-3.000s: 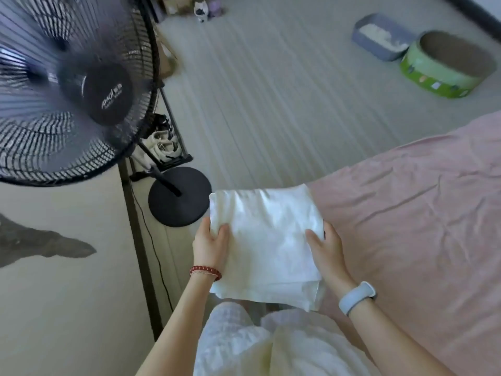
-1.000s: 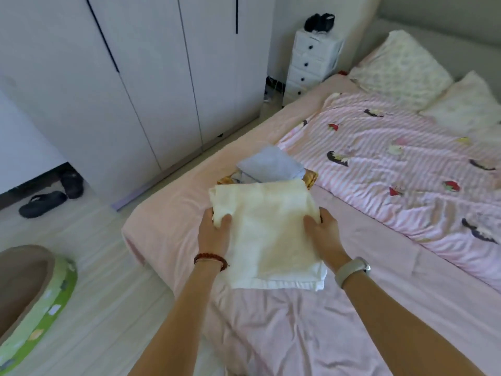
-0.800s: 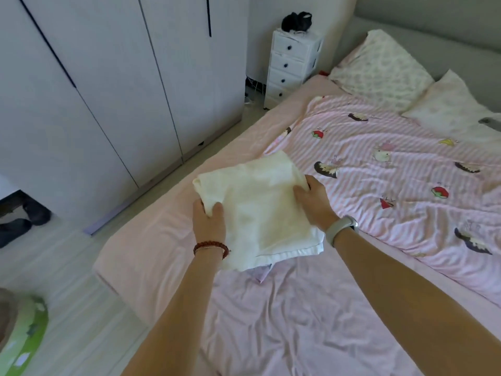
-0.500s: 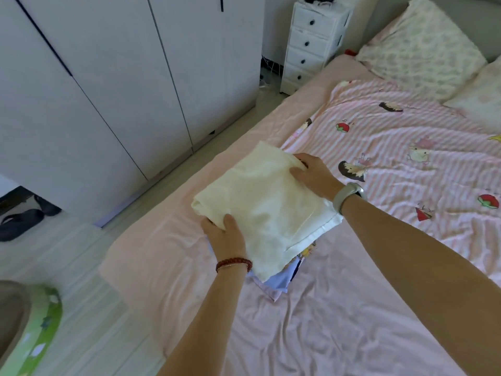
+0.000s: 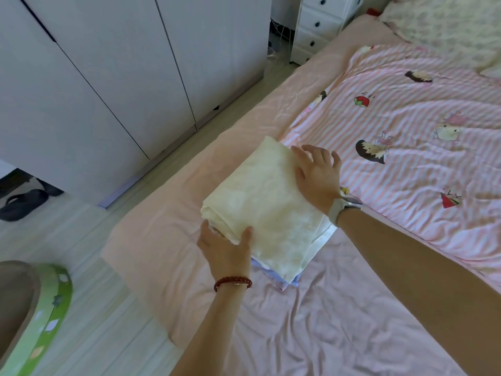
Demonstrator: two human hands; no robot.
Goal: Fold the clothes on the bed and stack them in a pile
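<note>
A folded cream garment [image 5: 265, 207] lies on top of a small pile near the bed's left edge. A lavender-blue cloth [image 5: 273, 276] peeks out beneath its near side, and a yellow scrap [image 5: 344, 189] shows by my wrist. My left hand [image 5: 225, 249] holds the garment's near corner, thumb on top and fingers round the edge. My right hand [image 5: 317, 172] rests flat on the far right edge with its fingers spread. The pile sits on the plain pink sheet [image 5: 311, 321].
A pink striped quilt [image 5: 420, 126] with cartoon prints covers the bed to the right, with pillows [image 5: 447, 25] at the head. White wardrobe doors [image 5: 122, 71] and a white drawer chest [image 5: 317, 25] line the floor strip on the left. A green round scratcher [image 5: 40, 316] and dark slippers [image 5: 24, 202] lie on the floor.
I turned from the fan side to the bed and carried the cream garment onto the pile. It now lies lower and flatter, and my right hand has opened and spread on it.
</note>
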